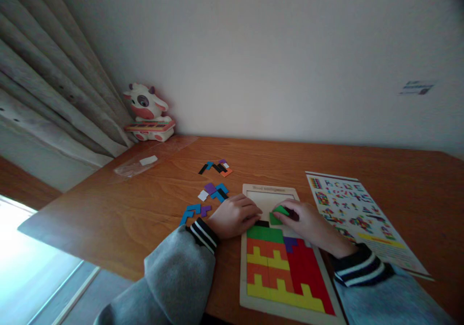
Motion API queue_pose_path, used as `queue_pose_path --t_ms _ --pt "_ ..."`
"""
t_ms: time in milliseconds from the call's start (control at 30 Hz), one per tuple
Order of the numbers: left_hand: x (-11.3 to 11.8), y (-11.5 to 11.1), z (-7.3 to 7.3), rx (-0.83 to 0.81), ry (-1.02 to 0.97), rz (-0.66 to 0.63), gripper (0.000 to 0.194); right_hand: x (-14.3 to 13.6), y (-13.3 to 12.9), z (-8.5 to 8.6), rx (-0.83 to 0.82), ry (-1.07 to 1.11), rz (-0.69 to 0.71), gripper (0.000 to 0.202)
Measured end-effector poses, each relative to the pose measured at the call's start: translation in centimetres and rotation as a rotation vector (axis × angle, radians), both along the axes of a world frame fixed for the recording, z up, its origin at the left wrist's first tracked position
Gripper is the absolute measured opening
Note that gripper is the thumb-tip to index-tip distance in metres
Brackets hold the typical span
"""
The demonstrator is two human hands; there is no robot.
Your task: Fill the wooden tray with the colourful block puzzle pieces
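One green piece (281,211), right of lower centre, pinched by the right hand (304,219); the left hand (235,214), I can't tell.

The board (243,276) is free at its far end, left hand (235,216) and right hand (306,222) obstructing nearer in.

Cow toy (149,103) near pale curtain (50,73)

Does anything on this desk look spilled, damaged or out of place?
Nothing visibly spilled or damaged. Only the crumpled clear plastic by the cow toy seems out of place, like leftover packaging, apart from the puzzle board.
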State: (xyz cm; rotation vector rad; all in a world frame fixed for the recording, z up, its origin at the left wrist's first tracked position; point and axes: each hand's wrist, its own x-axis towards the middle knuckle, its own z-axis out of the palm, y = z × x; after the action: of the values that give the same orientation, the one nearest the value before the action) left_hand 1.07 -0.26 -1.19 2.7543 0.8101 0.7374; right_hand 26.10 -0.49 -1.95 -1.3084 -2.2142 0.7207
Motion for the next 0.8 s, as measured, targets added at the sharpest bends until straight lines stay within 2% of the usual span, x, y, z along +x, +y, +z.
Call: queue_pose_path --t_ms 300,800 --pt "0.01 0.02 0.13 -0.024 0.021 -0.013 0.020 -0.07 -0.07 -0.56 0.084 -0.035 0.011 0.017" --pt "-0.07 -0.05 0.33 -0.009 0.051 -0.012 0.020 -0.58 -0.57 -0.67 0.072 -0.056 -0.005 0.018"
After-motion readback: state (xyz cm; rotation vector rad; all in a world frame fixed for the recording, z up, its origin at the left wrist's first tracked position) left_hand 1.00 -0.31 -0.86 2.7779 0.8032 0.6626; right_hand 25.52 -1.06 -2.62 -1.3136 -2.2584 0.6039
